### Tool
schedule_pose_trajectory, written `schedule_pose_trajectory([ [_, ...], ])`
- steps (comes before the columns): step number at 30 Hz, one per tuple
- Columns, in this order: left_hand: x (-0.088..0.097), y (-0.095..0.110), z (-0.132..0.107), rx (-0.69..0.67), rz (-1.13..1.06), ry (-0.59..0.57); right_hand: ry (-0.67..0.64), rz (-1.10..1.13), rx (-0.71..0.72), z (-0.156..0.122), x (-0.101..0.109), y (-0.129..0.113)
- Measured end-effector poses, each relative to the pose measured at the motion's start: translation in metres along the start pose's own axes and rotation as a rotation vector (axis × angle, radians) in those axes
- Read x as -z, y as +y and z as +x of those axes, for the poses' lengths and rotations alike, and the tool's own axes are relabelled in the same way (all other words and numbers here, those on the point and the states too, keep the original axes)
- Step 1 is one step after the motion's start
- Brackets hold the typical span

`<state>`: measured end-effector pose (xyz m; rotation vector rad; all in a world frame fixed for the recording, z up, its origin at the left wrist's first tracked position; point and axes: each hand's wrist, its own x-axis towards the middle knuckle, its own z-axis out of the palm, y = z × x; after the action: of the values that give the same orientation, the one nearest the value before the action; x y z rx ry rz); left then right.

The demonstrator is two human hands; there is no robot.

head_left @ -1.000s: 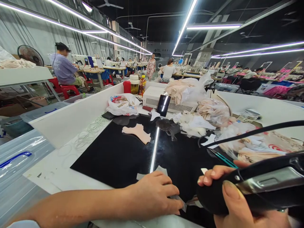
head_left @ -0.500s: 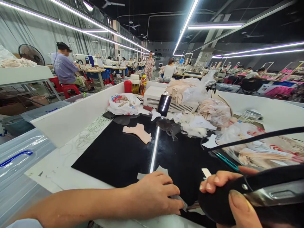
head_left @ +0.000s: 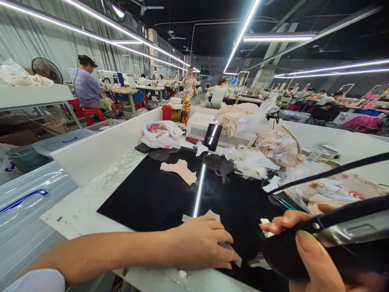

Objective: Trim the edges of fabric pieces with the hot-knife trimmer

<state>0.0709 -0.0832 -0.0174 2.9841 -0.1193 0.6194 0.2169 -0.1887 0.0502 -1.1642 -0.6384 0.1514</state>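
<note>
With the black panel's middle as the clock's centre and twelve pointing away from the person, the white table (head_left: 77, 221) spreads beneath everything, its raised sides probably there to keep goods from sliding off. The glossy black panel (head_left: 146, 194) seems laid on it as a flat working surface.

Toward one o'clock stands a vented white box (head_left: 197, 123), partly hidden by heaped cloth; bagged cloth (head_left: 276, 146) crowds two o'clock. The black handheld device (head_left: 349, 229) is at four, in the right hand (head_left: 322, 263), whose thumb and fingers are closed around it, apparently for control. The left hand (head_left: 203, 243) lies palm down near six, fingers loosely spread, seemingly steadying the translucent sheet (head_left: 216, 217) underneath (much of it is covered).

A black cord (head_left: 328, 173) arches across three o'clock and could snag (where it ends is hard to tell). At twelve a phone (head_left: 212, 136) leans against the box. The peach cloth piece (head_left: 181, 170) lies free at eleven, clear of both hands.
</note>
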Motion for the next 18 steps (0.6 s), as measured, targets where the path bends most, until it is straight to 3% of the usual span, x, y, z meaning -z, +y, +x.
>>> schedule_pose_trajectory([
  [5,0.031,-0.013,-0.021,0.089,-0.127,-0.002,-0.071,-0.145,0.084,0.007,0.001,0.007],
  [10,0.064,-0.025,-0.061,0.402,-0.22,-0.014,-0.102,0.027,-0.106,0.002,-0.013,0.019],
  [14,0.062,-0.03,-0.079,0.526,-0.258,0.041,-0.102,0.12,-0.117,-0.011,-0.046,0.018],
  [18,0.049,-0.037,-0.08,0.502,-0.254,0.095,-0.111,0.18,-0.104,-0.022,-0.077,0.006],
])
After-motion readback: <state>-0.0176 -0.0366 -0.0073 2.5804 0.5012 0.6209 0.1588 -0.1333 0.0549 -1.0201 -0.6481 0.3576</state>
